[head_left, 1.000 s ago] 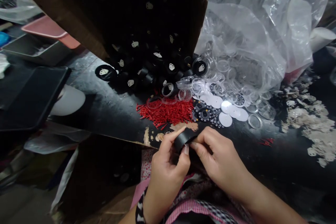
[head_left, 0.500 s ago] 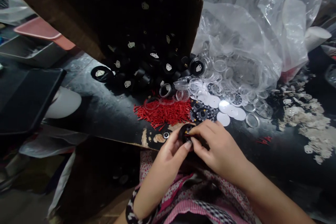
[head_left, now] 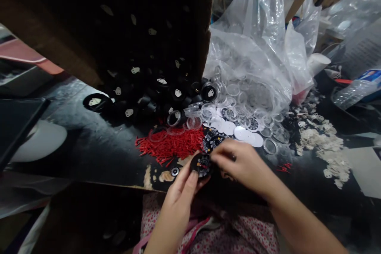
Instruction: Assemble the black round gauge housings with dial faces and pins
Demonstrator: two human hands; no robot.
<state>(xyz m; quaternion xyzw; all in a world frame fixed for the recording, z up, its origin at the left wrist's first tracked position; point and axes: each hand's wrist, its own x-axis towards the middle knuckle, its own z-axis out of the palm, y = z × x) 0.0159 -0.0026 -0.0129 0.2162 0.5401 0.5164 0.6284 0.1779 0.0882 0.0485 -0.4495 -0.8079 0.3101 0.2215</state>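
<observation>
My left hand [head_left: 182, 192] is closed around the rim of a round black dial unit [head_left: 203, 165], its printed face turned up with a small red pointer on it. My right hand [head_left: 245, 168] is at the unit's right edge, fingers bent together in a pinch and slightly blurred; whatever lies between the fingertips is hidden. Just beyond both hands lie a heap of thin red pointers [head_left: 172, 143] and some loose printed dial discs [head_left: 216, 141]. A small ring-shaped part [head_left: 175, 172] rests on the table left of the unit.
A large cardboard box [head_left: 98, 63] on its side holds black housings [head_left: 145, 105] with pale tags. Clear rings [head_left: 270, 146], white discs [head_left: 250, 137] and a plastic bag [head_left: 253, 59] lie beyond my right hand. Cream-coloured flat parts [head_left: 321, 139] are heaped at right.
My right fingers have drawn back from the dial's face to its right edge. My left hand still holds the unit, now tilted with more face showing. The view has shifted right.
</observation>
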